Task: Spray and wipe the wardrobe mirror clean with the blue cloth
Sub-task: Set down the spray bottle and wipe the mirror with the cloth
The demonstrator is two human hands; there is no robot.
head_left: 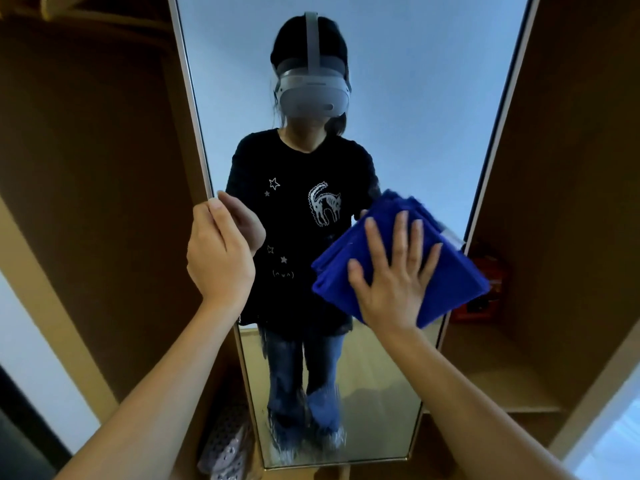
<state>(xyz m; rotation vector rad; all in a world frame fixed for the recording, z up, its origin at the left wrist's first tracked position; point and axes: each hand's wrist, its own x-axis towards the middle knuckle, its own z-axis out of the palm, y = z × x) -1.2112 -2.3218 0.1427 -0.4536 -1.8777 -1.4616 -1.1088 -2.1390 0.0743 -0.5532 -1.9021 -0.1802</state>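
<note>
Mid-wipe: my right hand (393, 271), fingers flat, presses the folded blue terry cloth (408, 261) at 3 o'clock on the tall metal-framed wardrobe mirror (398, 98); left hand (218, 251) grips the frame edge. Lower glass looks smeary, w/ wiping left.

1. The mirror (381, 98) stands upright in the middle of the view, between two wardrobe compartments, one at 9 o'clock and one at 3 o'clock.
2. The left hand (218, 258) is at the mirror's left edge, at about 8 o'clock from the centre of the glass.
3. The right hand (391, 275) lies flat on the cloth (450, 271), and the cloth lies against the glass near the right edge, at 4 o'clock.
4. A box (485, 285) sits on a shelf (502, 382) in the right compartment, just behind the cloth.
5. A spotted fabric item (225, 441) lies low at 7 o'clock, left of the mirror's foot.
</note>
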